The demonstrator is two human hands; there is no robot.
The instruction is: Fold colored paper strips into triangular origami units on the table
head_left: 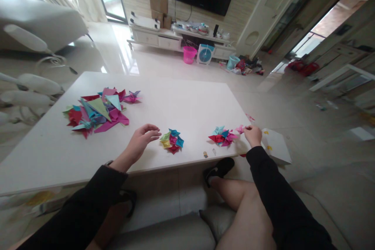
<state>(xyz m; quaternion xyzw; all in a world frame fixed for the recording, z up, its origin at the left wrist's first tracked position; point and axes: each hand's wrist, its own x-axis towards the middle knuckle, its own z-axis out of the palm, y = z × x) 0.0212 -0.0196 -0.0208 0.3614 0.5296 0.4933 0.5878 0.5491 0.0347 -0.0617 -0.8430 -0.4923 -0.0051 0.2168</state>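
Seated at a white table (187, 105), you pinch 1 pink folded paper (240, 129) right of the frame's centre, thumb and fingertips of your right hand (254, 136) closed on it beside the table's right edge. Your left hand (143, 134), left of centre, is half open, fingers loosely curved around nothing, just beside a ring of folded papers (172, 140).

The edge poses the chief risk: a slackened pinch could drop the pink piece to the floor. A low sweep of your right hand could scatter the paper cluster (217, 138) next to it, and a stray push from your left fingertips could break up the ring, which looks light and easily nudged. At left, the large paper pile (99, 108) is loosely heaped and could slide if bumped.

In the upper middle, 2 baskets, a pink basket (189, 55) and a light-blue basket (233, 62), stand by a white cabinet (168, 43); their contents are too small to make out. Bowls (203, 30) rest on the cabinet.
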